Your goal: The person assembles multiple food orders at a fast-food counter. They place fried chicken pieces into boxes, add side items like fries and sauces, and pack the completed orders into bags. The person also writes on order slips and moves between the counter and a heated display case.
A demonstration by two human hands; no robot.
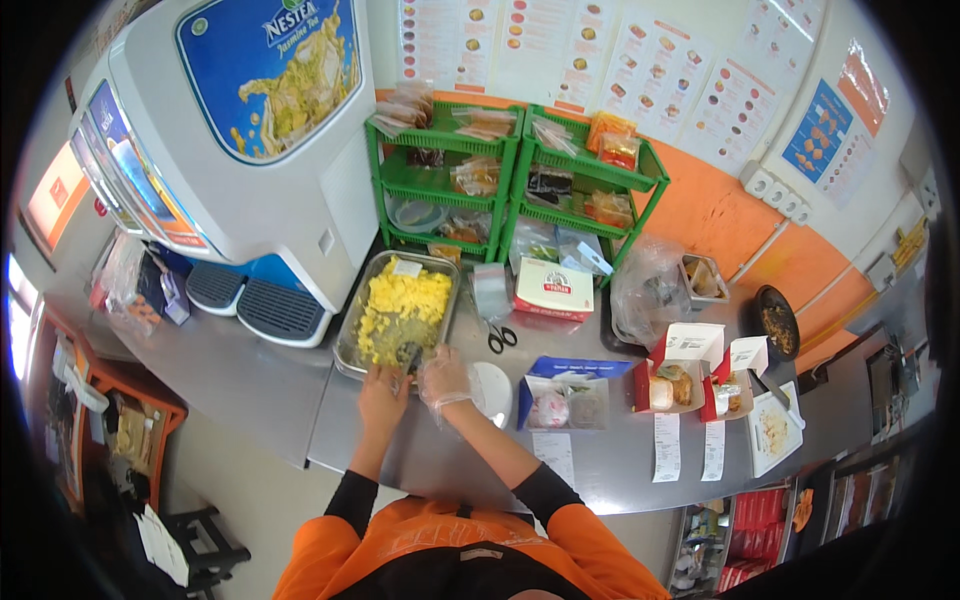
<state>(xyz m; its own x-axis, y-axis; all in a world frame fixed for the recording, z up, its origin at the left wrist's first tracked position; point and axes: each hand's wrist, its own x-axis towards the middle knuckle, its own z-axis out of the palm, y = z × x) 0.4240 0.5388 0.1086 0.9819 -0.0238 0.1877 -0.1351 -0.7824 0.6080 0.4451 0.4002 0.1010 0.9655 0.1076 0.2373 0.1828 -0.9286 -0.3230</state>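
A metal tray (pixel 349 345) holds chunky yellow food, likely scrambled egg (pixel 408 300), heaped toward its far side and thin at the near end. My bare left hand (pixel 382 402) is at the tray's near rim, its fingers closed over the edge. In a clear plastic glove, my right hand (pixel 446 378) reaches over the near right corner. A dark utensil (pixel 408 354), perhaps a spoon, dips into the food between my hands; the right fingers appear closed on its handle, partly hidden. Right of that hand lies a round white lid or dish (pixel 492 393).
Black-handled scissors (pixel 502 339) lie beyond the white disc. To the right stand an open blue box (pixel 570 393), red-and-white food boxes (pixel 672 380) and a white cutting board with a knife (pixel 774 428). Green racks (pixel 445 190) and a drink dispenser (pixel 290 190) stand behind.
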